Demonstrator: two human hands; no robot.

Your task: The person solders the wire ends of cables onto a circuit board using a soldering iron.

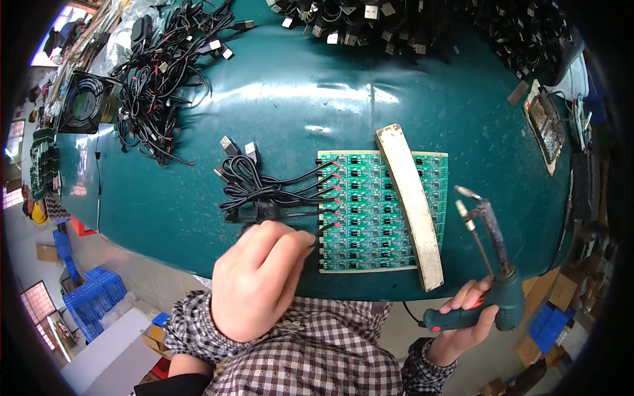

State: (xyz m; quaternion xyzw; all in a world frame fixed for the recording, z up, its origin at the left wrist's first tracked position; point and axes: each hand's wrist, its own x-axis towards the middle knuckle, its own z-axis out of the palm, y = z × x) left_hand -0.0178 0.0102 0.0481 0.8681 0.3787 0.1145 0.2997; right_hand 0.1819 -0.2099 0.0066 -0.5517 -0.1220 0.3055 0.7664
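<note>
My left hand (254, 280) is closed in a pinch on a black USB cable, whose red-tipped end reaches the left edge of a green circuit board panel (366, 254). Several more black USB cables (247, 177) lie looped beside the panel, their wire ends resting along its left side. A long pale bar (411, 204) lies slantwise across the board. At the right, my right hand (465, 327) grips the dark green handle of a soldering gun (507, 297). Its tip and thin feed tube point up and left, apart from the board.
A tangle of black cables (158, 86) lies at the far left near a black fan (86, 102). More USB cables (356, 16) are heaped along the far edge. A stained metal tray (546, 129) stands at the right edge of the green tabletop (277, 92).
</note>
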